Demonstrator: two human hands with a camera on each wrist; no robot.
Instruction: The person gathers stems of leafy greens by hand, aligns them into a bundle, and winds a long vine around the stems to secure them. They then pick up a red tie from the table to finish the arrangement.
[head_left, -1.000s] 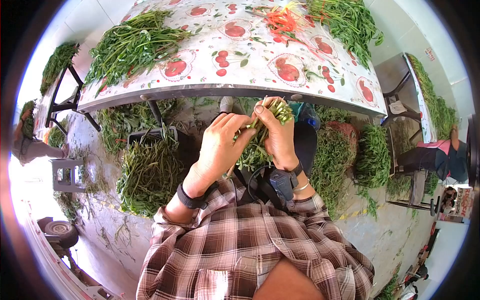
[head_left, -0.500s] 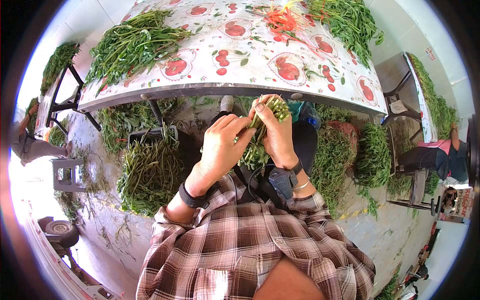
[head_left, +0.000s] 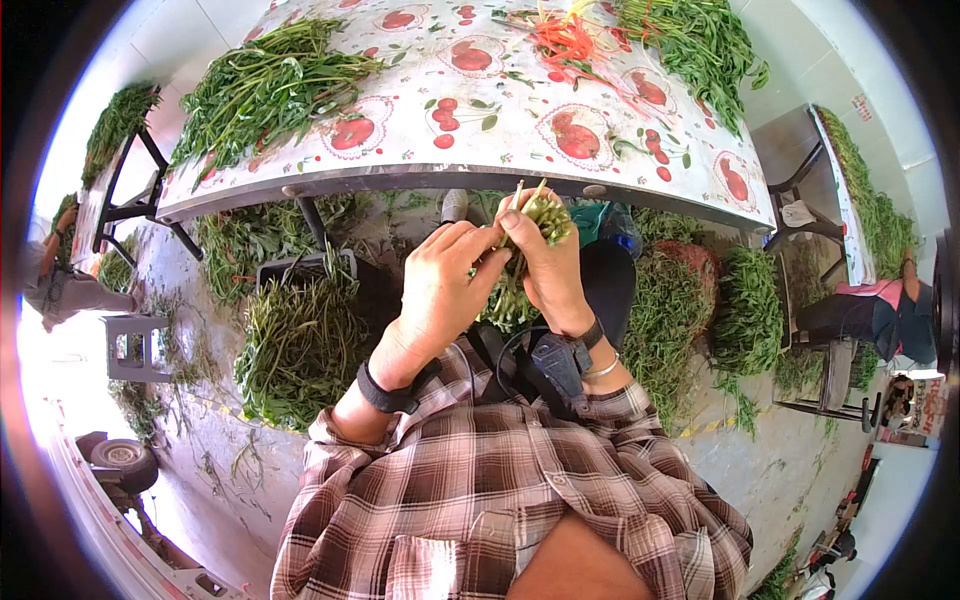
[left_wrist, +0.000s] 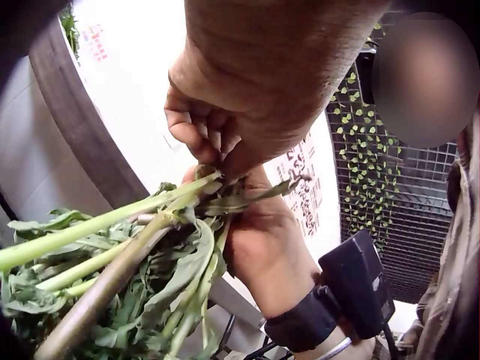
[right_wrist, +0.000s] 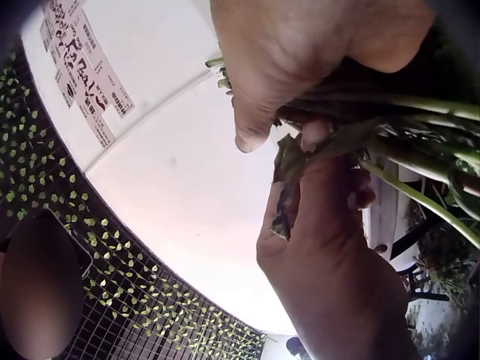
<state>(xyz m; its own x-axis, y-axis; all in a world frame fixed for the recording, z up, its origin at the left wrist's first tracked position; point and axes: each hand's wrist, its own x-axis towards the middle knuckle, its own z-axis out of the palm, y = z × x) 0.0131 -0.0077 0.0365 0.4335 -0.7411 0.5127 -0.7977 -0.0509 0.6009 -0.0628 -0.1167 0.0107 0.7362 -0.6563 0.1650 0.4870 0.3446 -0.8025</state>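
- Way over on the left, a second person (head_left: 75, 285) was partly in view by a side table with greens on it, and a grey stool (head_left: 135, 348) stood on the floor nearby.
- Next along, a big leafy pile (head_left: 270, 90) lay on the left part of the tabletop (head_left: 400, 160), which had a fruit-print cover.
- Below that, a heap of cut greens (head_left: 300, 345) sat on the near side of a dark crate (head_left: 310, 268).
- The left hand (head_left: 445, 290), dark band on the wrist, was bent in toward the middle. Its fingers were curled, pinching leafy stems at the side of the bunch.
- The bunch of greens (head_left: 540, 225) was up between both hands, just in front of the tabletop's near edge, cut ends upward and leaves hanging below.
- The right hand (head_left: 555, 275) had that bunch in its grip, fingers wrapped round it and thumb across the stems. A strapped device (head_left: 560, 365) and a bracelet (head_left: 605, 368) were on that wrist.
- Further up the tabletop were some tangled orange-red strips (head_left: 570, 45), with another leafy pile (head_left: 705, 60) to their right.
- Down on the floor, right side, more greens (head_left: 748, 310) stood beside a reddish sack (head_left: 692, 265).
- Far right, a side table (head_left: 848, 225) carried a long row of greens, with somebody in pink and dark clothes (head_left: 880, 315) next to it.
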